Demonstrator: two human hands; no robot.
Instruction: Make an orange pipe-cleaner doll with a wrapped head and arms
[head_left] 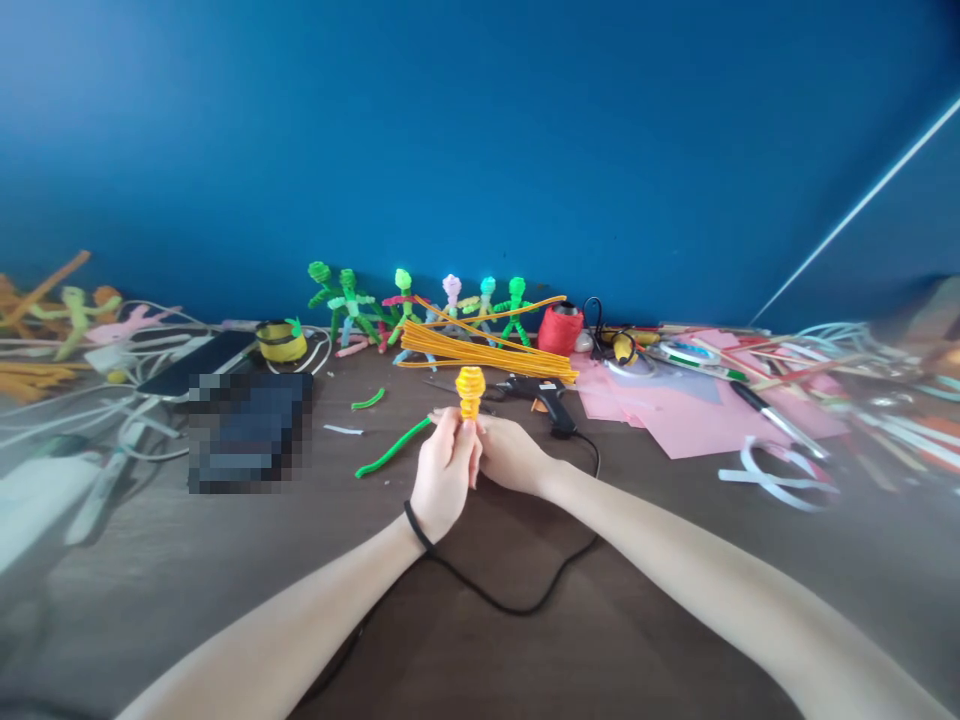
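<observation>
My left hand (441, 475) is closed in a pinch around the lower part of a yellow pipe-cleaner figure (470, 385). Its coiled, rounded head and narrower neck stand upright above my fingers. Just right of it and touching, my right hand (514, 455) is curled in, its fingers mostly hidden behind the left. What the right fingers grip cannot be made out. A green pipe cleaner (394, 448) runs up to the left hand's knuckles, and a short green piece (367, 399) lies farther back. Behind the hands is a bundle of orange-yellow pipe cleaners (487, 352).
A black glue gun (551, 395) lies behind my right hand, its cord looping below my wrists. Several pipe-cleaner figures (405, 300) stand along the blue wall. Pink paper sheets (682, 425) and a marker (776, 418) are right; phones (251, 430) and white cables are left.
</observation>
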